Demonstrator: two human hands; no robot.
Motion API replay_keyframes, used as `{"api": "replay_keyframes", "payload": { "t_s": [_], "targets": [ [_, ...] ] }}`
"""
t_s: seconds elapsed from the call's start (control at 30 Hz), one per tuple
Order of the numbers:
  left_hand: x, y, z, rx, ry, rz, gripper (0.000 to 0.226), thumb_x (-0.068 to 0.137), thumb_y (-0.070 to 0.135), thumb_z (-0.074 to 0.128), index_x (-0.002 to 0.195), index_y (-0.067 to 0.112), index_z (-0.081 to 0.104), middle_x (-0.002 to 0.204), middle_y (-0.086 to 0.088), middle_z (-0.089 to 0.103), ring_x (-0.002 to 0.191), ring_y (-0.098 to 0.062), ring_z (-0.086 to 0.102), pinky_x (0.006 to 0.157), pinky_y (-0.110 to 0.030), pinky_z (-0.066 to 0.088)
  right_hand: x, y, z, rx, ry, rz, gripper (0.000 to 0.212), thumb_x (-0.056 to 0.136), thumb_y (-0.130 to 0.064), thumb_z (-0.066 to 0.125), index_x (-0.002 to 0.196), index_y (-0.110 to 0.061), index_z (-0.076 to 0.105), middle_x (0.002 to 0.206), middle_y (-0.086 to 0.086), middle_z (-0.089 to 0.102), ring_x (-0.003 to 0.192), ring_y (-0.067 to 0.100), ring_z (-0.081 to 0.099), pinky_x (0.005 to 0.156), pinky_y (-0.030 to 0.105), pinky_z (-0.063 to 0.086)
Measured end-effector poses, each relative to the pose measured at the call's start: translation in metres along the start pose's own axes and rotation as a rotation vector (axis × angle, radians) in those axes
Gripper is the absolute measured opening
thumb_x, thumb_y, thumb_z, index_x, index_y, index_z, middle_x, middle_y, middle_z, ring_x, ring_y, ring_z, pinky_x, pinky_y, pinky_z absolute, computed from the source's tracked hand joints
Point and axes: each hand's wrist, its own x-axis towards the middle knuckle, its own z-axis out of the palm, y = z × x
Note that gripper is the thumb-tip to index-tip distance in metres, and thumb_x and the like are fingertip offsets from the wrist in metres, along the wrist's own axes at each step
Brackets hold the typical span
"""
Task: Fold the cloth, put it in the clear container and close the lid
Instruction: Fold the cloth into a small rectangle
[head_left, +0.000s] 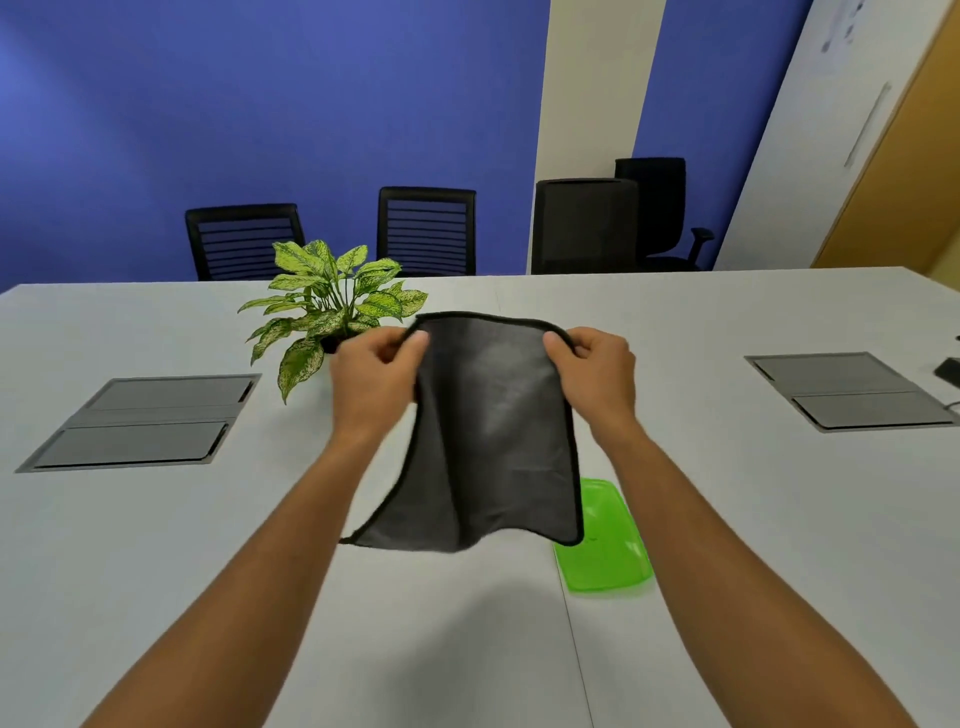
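A dark grey cloth (488, 431) with a black hem hangs in the air above the white table (727, 519). My left hand (376, 382) pinches its top left corner and my right hand (595, 376) pinches its top right corner. The cloth's lower edge hangs loose just above the table top. A green lid (605, 545) lies flat on the table below and to the right of the cloth, partly hidden by it. No clear container shows in this view.
A potted plant (327, 306) with speckled leaves stands just behind my left hand. Grey cable hatches sit in the table at the left (145, 421) and right (852, 392). Several black office chairs (426, 231) line the far edge.
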Motion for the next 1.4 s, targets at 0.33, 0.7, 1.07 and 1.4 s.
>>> {"api": "replay_keyframes", "payload": {
  "t_s": [0.33, 0.7, 1.07, 1.4],
  "targets": [
    [-0.016, 0.043, 0.044, 0.039, -0.271, 0.190, 0.019, 0.094, 0.020, 0.058, 0.091, 0.014, 0.076, 0.071, -0.002, 0.073, 0.064, -0.016, 0.071, 0.056, -0.040, 0.061, -0.023, -0.043, 0.020, 0.142, -0.119, -0.074, 0.026, 0.093, -0.036, 0.058, 0.093, -0.016, 0.075, 0.078, -0.004, 0.073, 0.072, 0.008, 0.068, 0.062, 0.015, 0.054],
    [-0.026, 0.055, 0.046, 0.445, -0.196, 0.433, 0.022, 0.095, 0.014, 0.051, 0.088, 0.002, 0.069, 0.075, -0.014, 0.065, 0.066, -0.029, 0.055, 0.061, -0.040, 0.043, -0.022, -0.056, 0.012, 0.095, -0.124, -0.097, 0.029, 0.095, -0.033, 0.056, 0.091, -0.011, 0.074, 0.079, 0.003, 0.072, 0.071, 0.014, 0.066, 0.065, 0.022, 0.054],
    [-0.037, 0.044, 0.049, 0.454, -0.271, 0.477, 0.034, 0.097, 0.024, 0.053, 0.126, 0.008, 0.059, 0.092, -0.004, 0.051, 0.071, -0.020, 0.050, 0.063, -0.036, 0.051, -0.022, -0.059, 0.008, 0.094, -0.294, -0.114, 0.031, 0.101, -0.030, 0.043, 0.104, -0.011, 0.067, 0.094, 0.005, 0.070, 0.085, 0.015, 0.066, 0.073, 0.026, 0.056],
    [-0.030, 0.022, 0.036, 0.310, -0.334, 0.527, 0.039, 0.086, 0.016, 0.069, 0.125, 0.015, 0.064, 0.113, -0.006, 0.065, 0.099, -0.022, 0.060, 0.081, -0.040, 0.056, -0.012, -0.048, -0.004, 0.067, -0.336, -0.236, 0.027, 0.101, -0.017, 0.043, 0.119, -0.013, 0.063, 0.115, 0.003, 0.066, 0.105, 0.017, 0.060, 0.086, 0.023, 0.051]
  ]
}}
